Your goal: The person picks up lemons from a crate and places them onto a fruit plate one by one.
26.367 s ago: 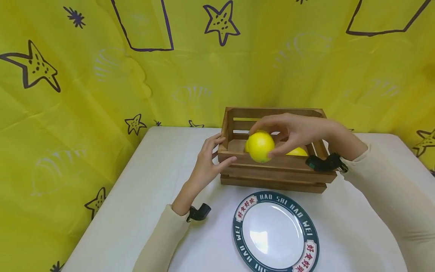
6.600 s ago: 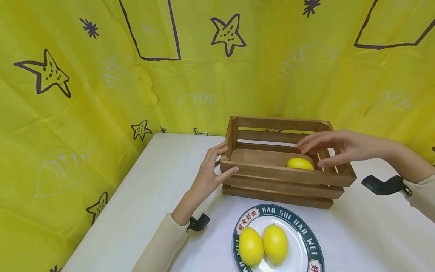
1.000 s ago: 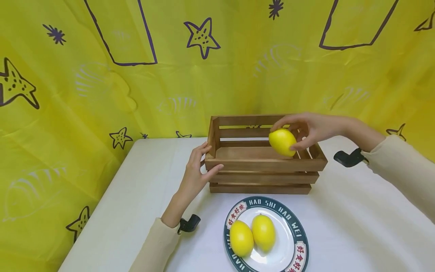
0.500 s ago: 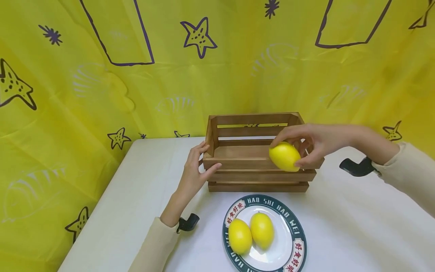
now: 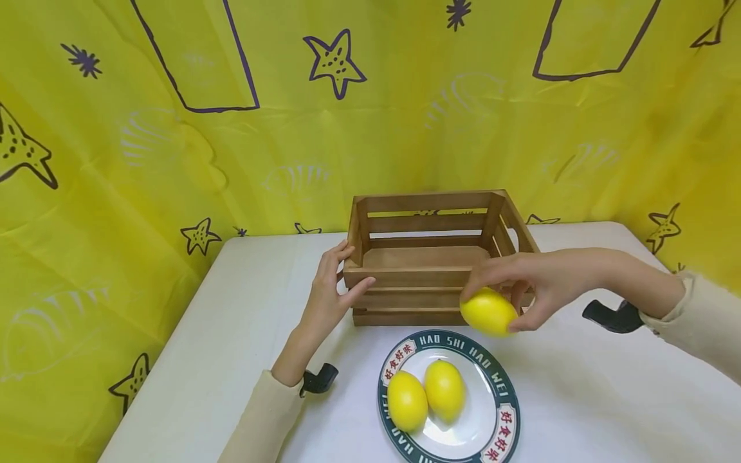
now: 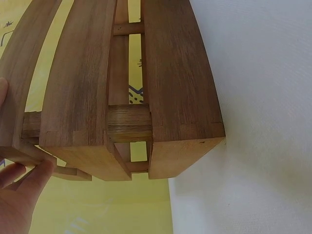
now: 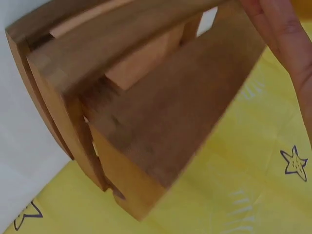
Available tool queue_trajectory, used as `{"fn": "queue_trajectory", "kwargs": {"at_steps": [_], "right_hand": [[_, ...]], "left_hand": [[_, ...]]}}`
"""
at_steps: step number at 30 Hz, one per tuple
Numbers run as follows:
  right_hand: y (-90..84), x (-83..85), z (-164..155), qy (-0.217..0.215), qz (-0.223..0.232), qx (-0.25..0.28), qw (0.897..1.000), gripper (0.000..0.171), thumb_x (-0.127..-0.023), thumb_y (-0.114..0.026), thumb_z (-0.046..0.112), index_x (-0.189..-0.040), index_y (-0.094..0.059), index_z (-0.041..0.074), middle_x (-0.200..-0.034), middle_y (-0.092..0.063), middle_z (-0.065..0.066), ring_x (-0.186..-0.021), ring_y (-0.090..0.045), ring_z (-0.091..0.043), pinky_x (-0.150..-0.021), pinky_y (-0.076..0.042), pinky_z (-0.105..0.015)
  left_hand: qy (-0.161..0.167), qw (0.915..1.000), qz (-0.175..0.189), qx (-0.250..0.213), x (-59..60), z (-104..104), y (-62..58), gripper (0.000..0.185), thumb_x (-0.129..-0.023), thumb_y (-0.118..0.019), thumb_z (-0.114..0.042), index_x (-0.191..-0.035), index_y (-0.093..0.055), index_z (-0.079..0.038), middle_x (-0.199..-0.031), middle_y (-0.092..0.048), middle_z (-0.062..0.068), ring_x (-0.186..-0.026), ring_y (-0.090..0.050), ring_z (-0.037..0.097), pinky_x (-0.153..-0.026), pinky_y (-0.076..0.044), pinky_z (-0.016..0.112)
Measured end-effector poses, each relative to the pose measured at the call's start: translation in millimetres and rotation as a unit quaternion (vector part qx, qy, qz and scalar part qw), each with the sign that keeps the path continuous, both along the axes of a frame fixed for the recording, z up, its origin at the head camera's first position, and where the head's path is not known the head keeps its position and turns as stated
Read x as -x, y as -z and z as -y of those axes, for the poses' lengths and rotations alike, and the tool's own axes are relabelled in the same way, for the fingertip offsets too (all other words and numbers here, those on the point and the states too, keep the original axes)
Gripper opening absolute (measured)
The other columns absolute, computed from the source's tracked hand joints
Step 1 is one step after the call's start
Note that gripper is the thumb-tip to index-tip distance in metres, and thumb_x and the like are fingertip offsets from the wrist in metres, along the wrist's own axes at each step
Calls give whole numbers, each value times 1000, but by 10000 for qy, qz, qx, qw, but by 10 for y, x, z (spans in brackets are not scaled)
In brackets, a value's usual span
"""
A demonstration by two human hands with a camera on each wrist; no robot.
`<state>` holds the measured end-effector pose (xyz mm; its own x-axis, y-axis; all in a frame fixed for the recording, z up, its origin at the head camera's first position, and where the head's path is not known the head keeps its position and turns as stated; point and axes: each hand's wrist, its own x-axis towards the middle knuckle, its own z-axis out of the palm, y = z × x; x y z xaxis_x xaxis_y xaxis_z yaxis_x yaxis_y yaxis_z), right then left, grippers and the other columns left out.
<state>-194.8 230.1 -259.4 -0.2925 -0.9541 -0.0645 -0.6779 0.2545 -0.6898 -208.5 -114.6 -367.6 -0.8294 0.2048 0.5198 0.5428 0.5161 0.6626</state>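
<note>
White table (image 5: 579, 399) carries a wooden crate (image 5: 428, 283), left hand (image 5: 330, 302) gripping its left front corner, thumb on the front slat. Plate (image 5: 503, 418) in front holds two lemons (image 5: 425, 395). Right hand (image 5: 538, 283) grasps a third lemon (image 5: 488, 312), held in the air between crate front and plate's far rim.

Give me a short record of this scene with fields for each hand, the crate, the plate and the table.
left hand: grips the crate's left front corner
right hand: holds a lemon above the plate's far rim
crate: wooden, slatted, nothing visible inside
plate: holds two lemons side by side
table: white cover
</note>
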Motion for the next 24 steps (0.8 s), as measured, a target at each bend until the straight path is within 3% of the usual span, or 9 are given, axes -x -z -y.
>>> {"fn": "queue_trajectory", "kwargs": {"at_steps": [6, 15, 24], "right_hand": [[226, -132, 29, 98, 294, -240, 9992, 51, -87, -73, 18, -134, -52, 21, -125, -54, -1, -98, -56, -9, -70, -60, -26], [754, -349, -10, 783, 880, -247, 9927, 50, -87, -73, 21, -132, -52, 21, -128, -54, 0, -103, -53, -6, -68, -59, -25], [985, -410, -20, 1044, 1176, -237, 9873, 54, -86, -74, 24, -134, -49, 17, -130, -52, 0, -103, -51, -7, -70, -59, -26]], "left_hand": [[5, 10000, -46, 9, 6, 8, 9, 61, -86, -77, -18, -134, -45, 0, -147, -38, 17, -134, -43, 35, -97, -52, 47], [26, 10000, -54, 3, 7, -8, 37, 61, -86, -77, -18, -134, -45, 0, -148, -38, 17, -133, -44, 35, -96, -52, 46], [33, 9998, -174, 2, 12, 7, 26, 60, -86, -77, -19, -133, -45, 0, -147, -39, 17, -133, -44, 35, -95, -53, 46]]}}
